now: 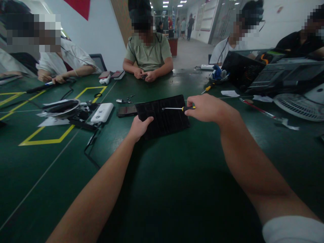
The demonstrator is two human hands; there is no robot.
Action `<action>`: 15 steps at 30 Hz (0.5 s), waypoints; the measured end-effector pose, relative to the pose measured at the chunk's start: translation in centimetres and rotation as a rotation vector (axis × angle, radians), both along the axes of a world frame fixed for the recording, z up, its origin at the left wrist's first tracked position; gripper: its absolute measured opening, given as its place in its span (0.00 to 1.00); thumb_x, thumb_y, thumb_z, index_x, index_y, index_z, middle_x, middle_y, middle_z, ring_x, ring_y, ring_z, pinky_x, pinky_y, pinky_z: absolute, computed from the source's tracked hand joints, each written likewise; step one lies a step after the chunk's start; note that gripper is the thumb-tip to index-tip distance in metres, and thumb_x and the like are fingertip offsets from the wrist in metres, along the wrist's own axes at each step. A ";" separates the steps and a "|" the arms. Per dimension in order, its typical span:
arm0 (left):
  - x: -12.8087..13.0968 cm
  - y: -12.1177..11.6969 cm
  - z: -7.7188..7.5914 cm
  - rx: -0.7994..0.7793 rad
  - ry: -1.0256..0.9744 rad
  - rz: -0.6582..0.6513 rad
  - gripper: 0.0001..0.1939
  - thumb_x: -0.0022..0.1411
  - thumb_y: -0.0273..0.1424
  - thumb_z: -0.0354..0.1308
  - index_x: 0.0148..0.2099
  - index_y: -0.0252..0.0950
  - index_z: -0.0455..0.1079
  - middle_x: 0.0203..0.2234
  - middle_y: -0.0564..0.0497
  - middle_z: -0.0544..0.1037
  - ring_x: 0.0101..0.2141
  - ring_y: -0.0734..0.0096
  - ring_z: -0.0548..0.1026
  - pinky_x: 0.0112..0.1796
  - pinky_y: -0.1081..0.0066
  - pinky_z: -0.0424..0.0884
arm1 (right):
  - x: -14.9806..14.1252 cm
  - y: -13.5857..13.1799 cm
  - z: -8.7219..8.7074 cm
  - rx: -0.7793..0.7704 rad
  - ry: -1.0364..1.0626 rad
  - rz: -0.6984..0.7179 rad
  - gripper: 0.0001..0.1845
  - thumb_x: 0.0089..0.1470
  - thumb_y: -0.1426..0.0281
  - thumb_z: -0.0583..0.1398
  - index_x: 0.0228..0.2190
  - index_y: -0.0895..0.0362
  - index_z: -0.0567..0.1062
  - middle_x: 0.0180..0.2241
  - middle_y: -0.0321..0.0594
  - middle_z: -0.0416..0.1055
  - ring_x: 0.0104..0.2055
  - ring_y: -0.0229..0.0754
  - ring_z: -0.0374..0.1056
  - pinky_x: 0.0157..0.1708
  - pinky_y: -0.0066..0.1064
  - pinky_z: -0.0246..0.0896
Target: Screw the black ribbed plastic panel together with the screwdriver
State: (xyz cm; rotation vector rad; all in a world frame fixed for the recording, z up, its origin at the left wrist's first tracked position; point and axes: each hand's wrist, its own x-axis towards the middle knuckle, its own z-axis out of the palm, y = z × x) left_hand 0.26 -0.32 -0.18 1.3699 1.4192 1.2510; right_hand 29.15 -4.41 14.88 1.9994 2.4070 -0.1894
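Note:
A black flat panel (167,123) with ridges and a fold-like line down its middle is held tilted above the green table. My left hand (139,127) grips its left edge, thumb on the face and the other fingers hidden behind. From the right, my right hand (204,107) holds a screwdriver (189,108) by its yellow and black handle. The metal shaft points left across the panel, its tip near the middle of the face; whether it touches, I cannot tell. Just behind the panel's left side lies a dark phone-like slab (126,110), partly covered.
On the left, a white power bank (102,113) sits beside a round metal-rimmed object (63,108) and cables. A second screwdriver (208,88), a white fan (302,103) and a black computer case (280,72) stand or lie to the right. Several people sit around the table (162,189).

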 end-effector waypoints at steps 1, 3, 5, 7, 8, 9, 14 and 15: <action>0.0 0.0 0.0 -0.004 -0.007 -0.002 0.19 0.57 0.38 0.74 0.49 0.35 0.83 0.48 0.41 0.89 0.53 0.43 0.86 0.60 0.44 0.80 | 0.0 0.0 0.0 -0.002 0.002 -0.001 0.16 0.68 0.59 0.62 0.51 0.53 0.81 0.51 0.52 0.83 0.53 0.61 0.78 0.44 0.44 0.66; 0.0 0.0 -0.1 -0.009 -0.017 0.002 0.19 0.57 0.38 0.74 0.49 0.35 0.83 0.47 0.41 0.89 0.52 0.43 0.86 0.60 0.44 0.80 | 0.0 0.0 0.0 -0.004 0.005 -0.001 0.16 0.68 0.59 0.62 0.51 0.53 0.82 0.51 0.53 0.83 0.53 0.61 0.78 0.45 0.45 0.67; 0.0 0.0 -0.1 -0.006 -0.014 0.006 0.19 0.57 0.38 0.74 0.49 0.35 0.83 0.47 0.41 0.89 0.52 0.43 0.86 0.60 0.44 0.80 | 0.0 0.0 0.1 -0.006 0.002 0.002 0.16 0.68 0.60 0.62 0.51 0.53 0.82 0.52 0.53 0.83 0.54 0.61 0.78 0.46 0.45 0.67; 0.1 0.0 0.0 -0.002 -0.009 0.007 0.19 0.57 0.38 0.74 0.49 0.35 0.83 0.47 0.41 0.89 0.52 0.43 0.86 0.60 0.43 0.80 | 0.0 0.1 0.1 -0.007 -0.001 0.005 0.16 0.68 0.60 0.61 0.51 0.54 0.82 0.52 0.53 0.83 0.55 0.61 0.78 0.48 0.45 0.68; 0.1 0.0 0.0 -0.001 -0.008 0.007 0.19 0.57 0.38 0.74 0.48 0.35 0.83 0.47 0.41 0.89 0.52 0.43 0.86 0.61 0.43 0.80 | 0.0 0.1 0.1 -0.008 -0.002 0.007 0.17 0.68 0.60 0.61 0.51 0.54 0.82 0.52 0.53 0.83 0.55 0.61 0.78 0.48 0.46 0.68; 0.1 0.0 0.1 -0.001 -0.008 0.007 0.18 0.57 0.37 0.73 0.48 0.35 0.83 0.47 0.41 0.89 0.52 0.43 0.86 0.61 0.43 0.80 | 0.0 0.1 0.1 -0.009 -0.002 0.008 0.17 0.69 0.59 0.61 0.51 0.54 0.83 0.52 0.53 0.84 0.55 0.61 0.78 0.48 0.46 0.68; 0.1 0.0 0.0 0.004 -0.003 0.013 0.18 0.56 0.37 0.74 0.48 0.36 0.83 0.47 0.42 0.89 0.53 0.43 0.86 0.60 0.45 0.80 | -0.1 0.1 0.1 -0.006 -0.005 0.006 0.18 0.69 0.58 0.60 0.50 0.54 0.84 0.51 0.53 0.84 0.55 0.62 0.79 0.49 0.47 0.69; 0.1 0.1 0.0 0.002 -0.006 0.011 0.18 0.56 0.37 0.74 0.48 0.36 0.83 0.47 0.42 0.89 0.53 0.43 0.86 0.60 0.45 0.80 | -0.1 0.1 0.1 -0.008 -0.006 0.003 0.18 0.69 0.58 0.60 0.49 0.54 0.85 0.51 0.53 0.84 0.55 0.62 0.79 0.49 0.47 0.69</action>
